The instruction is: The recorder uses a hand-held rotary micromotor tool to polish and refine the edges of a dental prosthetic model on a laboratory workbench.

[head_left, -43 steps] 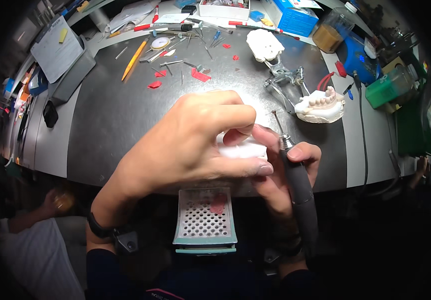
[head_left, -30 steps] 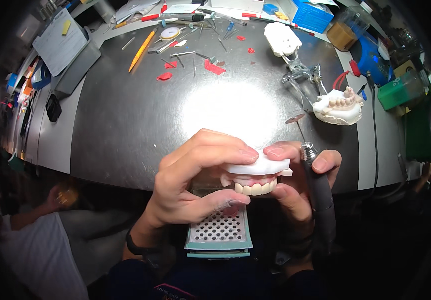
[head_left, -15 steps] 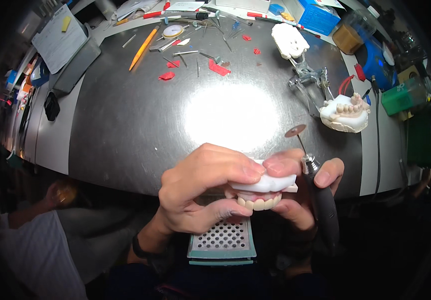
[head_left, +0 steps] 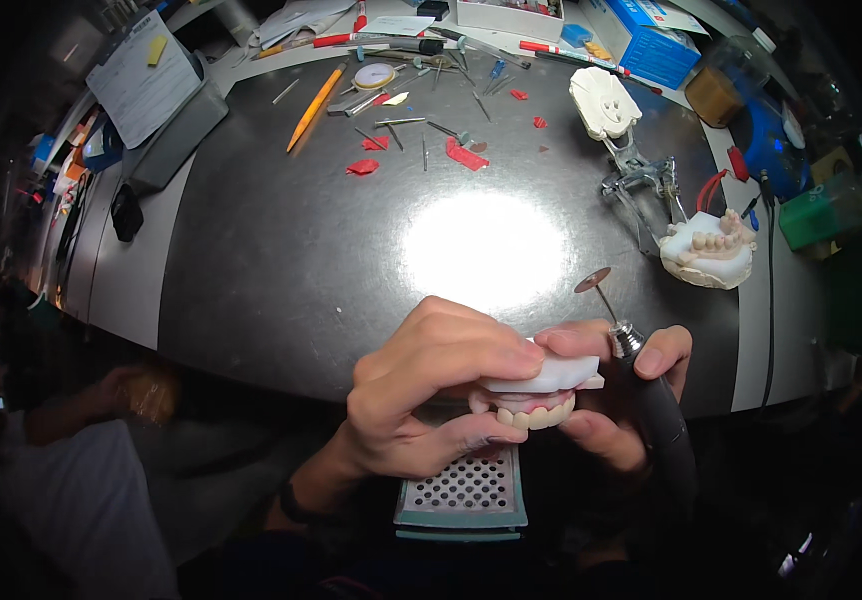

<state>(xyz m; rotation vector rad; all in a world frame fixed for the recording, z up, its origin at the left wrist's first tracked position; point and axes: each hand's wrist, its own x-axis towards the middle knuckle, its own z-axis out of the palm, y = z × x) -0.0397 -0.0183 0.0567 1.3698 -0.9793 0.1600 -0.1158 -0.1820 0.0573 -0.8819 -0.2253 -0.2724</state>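
While the left hand (head_left: 421, 385) pinches a dental model (head_left: 546, 380) pretty snugly, just below center frame, the right hand (head_left: 623, 440) grips that too plus a black handpiece (head_left: 657, 415).

I can read nothing from here: print on white sheet (head_left: 151, 95), blue box (head_left: 657, 45), green container (head_left: 816, 214) is too small.
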